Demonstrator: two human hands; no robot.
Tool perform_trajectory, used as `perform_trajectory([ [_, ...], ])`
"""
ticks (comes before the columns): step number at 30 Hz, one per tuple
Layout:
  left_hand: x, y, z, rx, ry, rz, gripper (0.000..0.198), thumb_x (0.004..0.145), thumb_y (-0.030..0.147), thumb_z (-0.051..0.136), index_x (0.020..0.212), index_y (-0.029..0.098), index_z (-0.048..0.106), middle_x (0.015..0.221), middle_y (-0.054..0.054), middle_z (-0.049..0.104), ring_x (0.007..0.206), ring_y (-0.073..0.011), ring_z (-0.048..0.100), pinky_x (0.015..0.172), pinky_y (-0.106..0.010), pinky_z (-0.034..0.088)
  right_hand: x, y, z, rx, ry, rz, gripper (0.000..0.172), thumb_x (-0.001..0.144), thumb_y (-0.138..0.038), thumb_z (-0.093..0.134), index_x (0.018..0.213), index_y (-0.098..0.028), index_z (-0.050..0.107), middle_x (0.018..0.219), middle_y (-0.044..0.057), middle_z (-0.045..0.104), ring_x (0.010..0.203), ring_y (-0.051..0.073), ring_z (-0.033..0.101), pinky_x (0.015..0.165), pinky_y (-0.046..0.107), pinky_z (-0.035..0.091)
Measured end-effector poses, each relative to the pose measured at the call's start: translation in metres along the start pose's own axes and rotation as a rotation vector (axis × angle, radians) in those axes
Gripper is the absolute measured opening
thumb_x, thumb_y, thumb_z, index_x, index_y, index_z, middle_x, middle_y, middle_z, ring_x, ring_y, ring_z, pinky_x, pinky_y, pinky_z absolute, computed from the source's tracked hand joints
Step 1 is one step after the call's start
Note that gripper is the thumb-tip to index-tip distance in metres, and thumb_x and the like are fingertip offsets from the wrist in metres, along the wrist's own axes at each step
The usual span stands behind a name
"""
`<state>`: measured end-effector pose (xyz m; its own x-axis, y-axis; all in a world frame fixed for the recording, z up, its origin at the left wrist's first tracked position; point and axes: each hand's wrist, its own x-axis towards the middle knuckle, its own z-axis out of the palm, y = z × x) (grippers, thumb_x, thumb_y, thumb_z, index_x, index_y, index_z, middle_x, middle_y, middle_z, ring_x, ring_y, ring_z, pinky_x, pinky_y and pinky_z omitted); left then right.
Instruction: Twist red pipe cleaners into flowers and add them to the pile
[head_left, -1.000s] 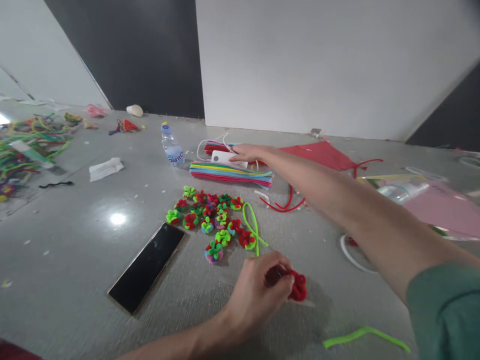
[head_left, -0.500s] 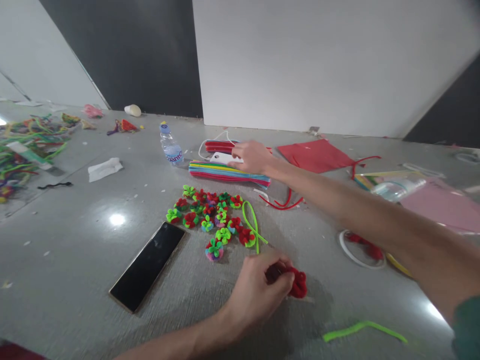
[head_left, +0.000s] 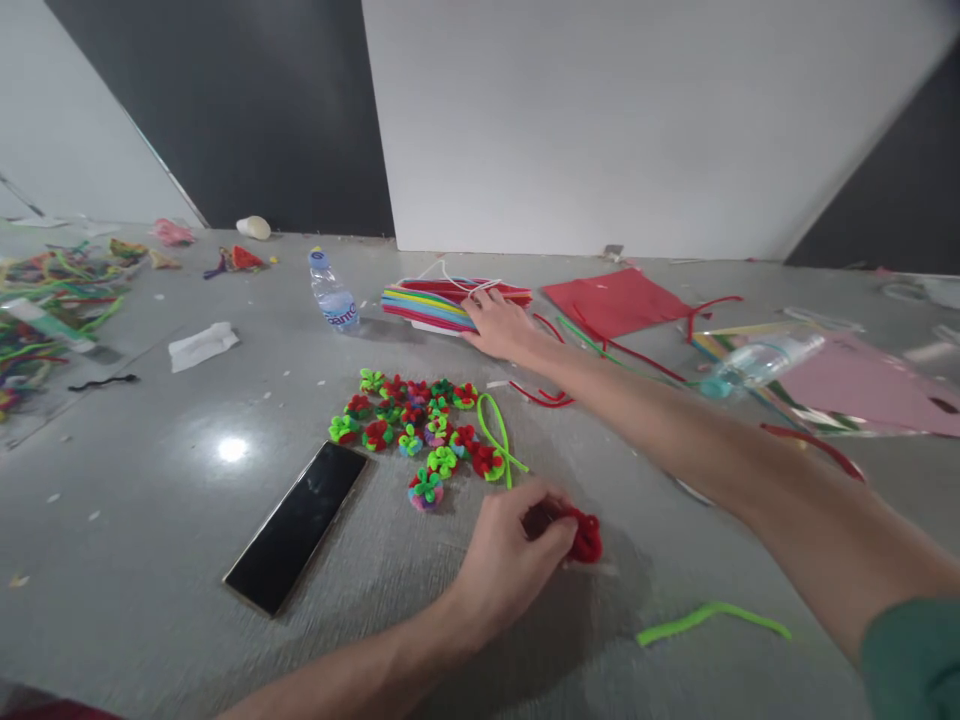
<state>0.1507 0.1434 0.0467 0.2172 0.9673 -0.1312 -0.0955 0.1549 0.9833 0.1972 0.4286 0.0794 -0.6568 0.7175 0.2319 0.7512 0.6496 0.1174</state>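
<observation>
My left hand is low over the grey surface, its thumb and fingers closed on a fuzzy red pipe-cleaner piece. My right hand reaches forward, fingers curled over the right part of a bundle of many-coloured strips with a white cord on it. The undersides of these fingers are hidden. Between the hands lies a cluster of small pipe-cleaner flowers, mostly red and green. Beside the cluster, a bright green pipe cleaner is bent into a loop.
A black phone lies left of my left hand. A water bottle stands behind the flowers. A green pipe cleaner lies at front right. Beyond my right arm are a red sheet and a clear bottle. A wall rises behind.
My right hand has drawn the strip bundle together and tilted it; the white card that showed in its middle is mostly covered. My left hand still holds the red piece. The view has shifted slightly.
</observation>
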Motion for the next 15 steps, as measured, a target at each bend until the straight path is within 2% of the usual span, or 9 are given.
perform_trajectory([
  [4, 0.002, -0.001, 0.001, -0.043, 0.007, -0.023, 0.006, 0.083, 0.019, 0.063, 0.085, 0.015, 0.066, 0.074, -0.003, 0.068, 0.064, -0.0127, 0.061, 0.06, -0.023, 0.048, -0.007, -0.004, 0.009, -0.063, 0.008, -0.048, 0.072, 0.102, -0.057, 0.057, 0.157, -0.012, 0.046, 0.161, 0.028, 0.044, 0.144, 0.049, 0.043, 0.113, 0.064, 0.045],
  [9, 0.002, -0.001, 0.001, -0.122, -0.008, -0.059, 0.011, 0.083, 0.025, 0.065, 0.089, 0.015, 0.064, 0.076, -0.004, 0.069, 0.064, -0.0133, 0.064, 0.059, -0.024, 0.051, -0.017, -0.008, 0.014, -0.16, -0.029, -0.114, 0.066, 0.103, -0.048, 0.057, 0.163, -0.021, 0.043, 0.173, 0.021, 0.034, 0.158, 0.047, 0.028, 0.122, 0.064, 0.037],
  [12, 0.003, 0.0, 0.0, -0.105, -0.006, -0.025, 0.013, 0.084, 0.026, 0.066, 0.09, 0.015, 0.064, 0.076, -0.003, 0.069, 0.064, -0.0126, 0.063, 0.059, -0.023, 0.051, -0.018, -0.006, 0.012, -0.111, -0.06, -0.106, 0.077, 0.102, -0.06, 0.057, 0.165, -0.019, 0.04, 0.176, 0.021, 0.029, 0.16, 0.047, 0.026, 0.125, 0.066, 0.031],
  [15, 0.005, 0.004, -0.003, -0.097, 0.002, 0.012, 0.013, 0.085, 0.027, 0.067, 0.088, 0.014, 0.064, 0.076, -0.003, 0.069, 0.065, -0.012, 0.063, 0.06, -0.022, 0.051, -0.024, -0.003, 0.002, -0.022, -0.058, -0.17, 0.082, 0.099, -0.067, 0.059, 0.166, -0.022, 0.039, 0.178, 0.018, 0.026, 0.161, 0.047, 0.021, 0.127, 0.068, 0.024],
])
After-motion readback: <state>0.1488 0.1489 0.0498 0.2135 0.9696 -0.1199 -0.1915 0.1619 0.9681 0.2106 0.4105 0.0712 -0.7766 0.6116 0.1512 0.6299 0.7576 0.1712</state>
